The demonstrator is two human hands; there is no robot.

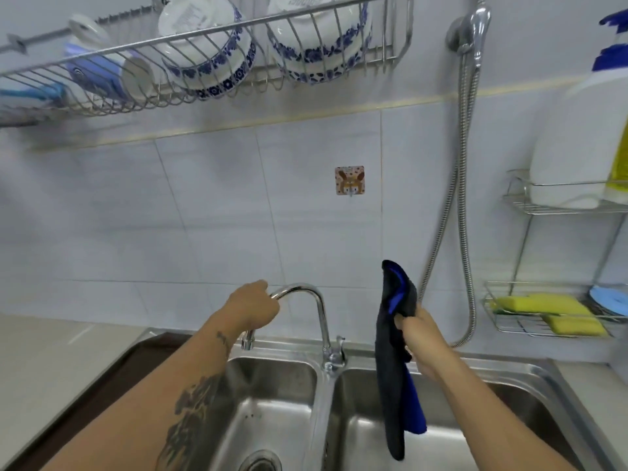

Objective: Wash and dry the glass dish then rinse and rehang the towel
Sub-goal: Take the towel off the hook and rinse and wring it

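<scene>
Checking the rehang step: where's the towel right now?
Head view, right of centre: the towel hangs from the right hand over the right basin, just right of the faucet.

Blue-and-white bowls [210,62] are stacked in a wire rack [142,96] well left of the sprayer hose [464,130]. Right of the hose, yellow sponges [540,302] are kept in a wire caddy [509,329], below a white bottle [571,147].

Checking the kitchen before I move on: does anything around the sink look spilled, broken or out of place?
Nothing stands out. The towel hangs from the right hand over the right basin, the left hand grips the faucet spout, and the wall hook is bare. The bowls lean in the wire rack, as for draining.
</scene>
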